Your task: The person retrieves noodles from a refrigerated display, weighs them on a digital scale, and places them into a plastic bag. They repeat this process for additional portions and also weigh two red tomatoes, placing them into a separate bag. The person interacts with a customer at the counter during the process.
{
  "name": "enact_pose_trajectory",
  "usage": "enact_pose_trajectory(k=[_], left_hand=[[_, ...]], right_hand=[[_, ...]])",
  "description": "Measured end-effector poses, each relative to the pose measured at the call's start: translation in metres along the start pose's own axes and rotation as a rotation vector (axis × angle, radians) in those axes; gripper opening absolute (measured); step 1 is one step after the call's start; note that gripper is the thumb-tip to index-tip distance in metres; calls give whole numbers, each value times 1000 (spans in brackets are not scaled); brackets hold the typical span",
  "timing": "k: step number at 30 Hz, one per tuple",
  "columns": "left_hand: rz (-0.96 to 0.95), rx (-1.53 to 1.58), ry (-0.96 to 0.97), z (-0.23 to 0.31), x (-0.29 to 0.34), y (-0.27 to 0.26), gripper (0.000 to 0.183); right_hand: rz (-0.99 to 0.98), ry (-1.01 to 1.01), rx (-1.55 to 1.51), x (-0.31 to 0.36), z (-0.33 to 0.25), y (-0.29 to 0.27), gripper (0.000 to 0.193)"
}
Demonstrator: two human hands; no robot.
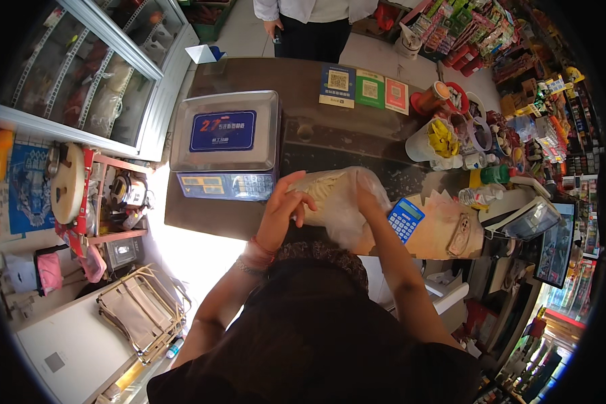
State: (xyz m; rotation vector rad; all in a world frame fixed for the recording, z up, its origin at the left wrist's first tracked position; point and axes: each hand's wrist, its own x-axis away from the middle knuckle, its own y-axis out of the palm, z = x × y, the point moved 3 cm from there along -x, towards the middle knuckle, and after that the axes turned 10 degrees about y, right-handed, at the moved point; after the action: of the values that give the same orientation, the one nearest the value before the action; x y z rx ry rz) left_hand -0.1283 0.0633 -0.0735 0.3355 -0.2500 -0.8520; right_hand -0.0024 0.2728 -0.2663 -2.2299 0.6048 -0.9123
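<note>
A clear plastic bag [347, 225] lies at the counter's near edge, with pale strips [321, 192] that look like noodles at its left part. My left hand [286, 210] is just left of them, in front of the scale, its fingers bent but apart and nothing seen in them. At the bag's right side, my right hand [367, 200] reaches into the bunched film, which covers its fingers. Whether they grip the film cannot be made out. A blue calculator [406, 220] lies right of that hand.
A weighing scale [269, 145] with a steel pan stands at the left of the dark counter [303, 81]. Payment code cards [370, 91] lie at the far side, where a person [314, 17] stands. A white tub [421, 145], a phone [459, 236] and a monitor [555, 246] are at right.
</note>
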Motion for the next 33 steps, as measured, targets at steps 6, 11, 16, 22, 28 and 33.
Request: enact_pose_trajectory(k=[6,11,16,22,28,33], left_hand=[[25,-4,-3,-7,-4,-26,40],[8,-18,-12,-4,-7,-22,42],[47,-14,-10,-12,-4,-32,43],[143,-15,68,-19,4,-45,43],[131,13,67,-16,16,-38,48],[107,26,14,-17,13,-28,51]], right_hand=[[-77,-295,105,24,24,-14,39],[26,-175,-205,8,-2,82,43],[-240,65,-124,-9,-23,93,54],[-208,31,133,46,-59,3,58],[-60,-221,-461,84,-41,-92,32],[51,-192,-980,139,-77,-142,24]])
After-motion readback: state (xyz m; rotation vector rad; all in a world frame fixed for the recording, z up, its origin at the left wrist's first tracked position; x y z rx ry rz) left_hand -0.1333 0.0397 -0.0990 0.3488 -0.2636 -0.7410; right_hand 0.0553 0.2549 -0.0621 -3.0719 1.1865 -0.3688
